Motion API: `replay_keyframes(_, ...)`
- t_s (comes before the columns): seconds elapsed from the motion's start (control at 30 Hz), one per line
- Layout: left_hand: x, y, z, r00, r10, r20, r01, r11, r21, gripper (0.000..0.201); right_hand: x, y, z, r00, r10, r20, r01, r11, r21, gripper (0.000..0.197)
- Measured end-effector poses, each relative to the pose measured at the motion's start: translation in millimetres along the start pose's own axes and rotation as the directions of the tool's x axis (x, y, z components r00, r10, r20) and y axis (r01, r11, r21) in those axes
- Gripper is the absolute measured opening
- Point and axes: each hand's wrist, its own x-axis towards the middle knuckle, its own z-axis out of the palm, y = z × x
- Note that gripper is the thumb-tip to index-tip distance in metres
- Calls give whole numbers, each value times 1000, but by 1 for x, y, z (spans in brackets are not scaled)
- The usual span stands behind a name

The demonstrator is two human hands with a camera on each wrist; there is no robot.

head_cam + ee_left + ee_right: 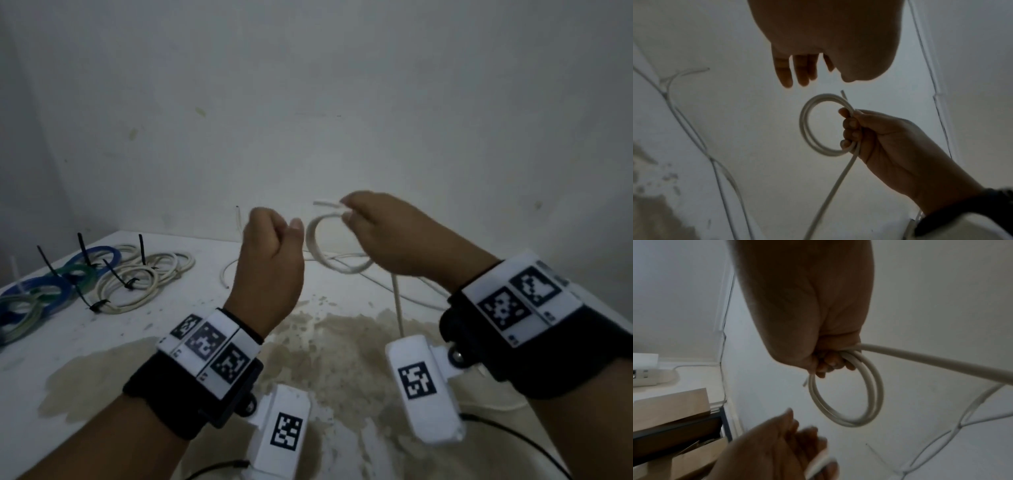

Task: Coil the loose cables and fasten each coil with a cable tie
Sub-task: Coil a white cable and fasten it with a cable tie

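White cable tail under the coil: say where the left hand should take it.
Take the tail just below the coil, coming from the left: it hangs straight and free there, while the right hand covers the coil's right side.

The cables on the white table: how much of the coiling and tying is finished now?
Done: several blue, green and white cable coils lie at the left of the white table, fastened with black cable ties. In hand: the right hand grips a white round cable wound into about two loops. Remaining: its long tail hanging to the table needs winding, and this coil has no tie yet.
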Motion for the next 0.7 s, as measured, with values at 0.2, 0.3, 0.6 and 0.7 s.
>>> replay_keyframes(0.2,-31,14,26,276,-403,872,893,444,-78,67,14,-6,-26,933,88,-348,1,969,247,22)
replay_keyframes(0.3,-19,18,37,241,-311,920,971,89,-224,79,9,-25,-30,940,58,-336,63,939,339,25)
replay_keyframes(0.6,21,38,27,506,-629,590,634,-193,-749,14,-15,-11,-26,900,208,-383,123,721,681,22)
replay_keyframes(0.7,30,30,17,541,-620,568,583,-210,-785,14,-19,2,-24,857,296,-422,180,595,783,22)
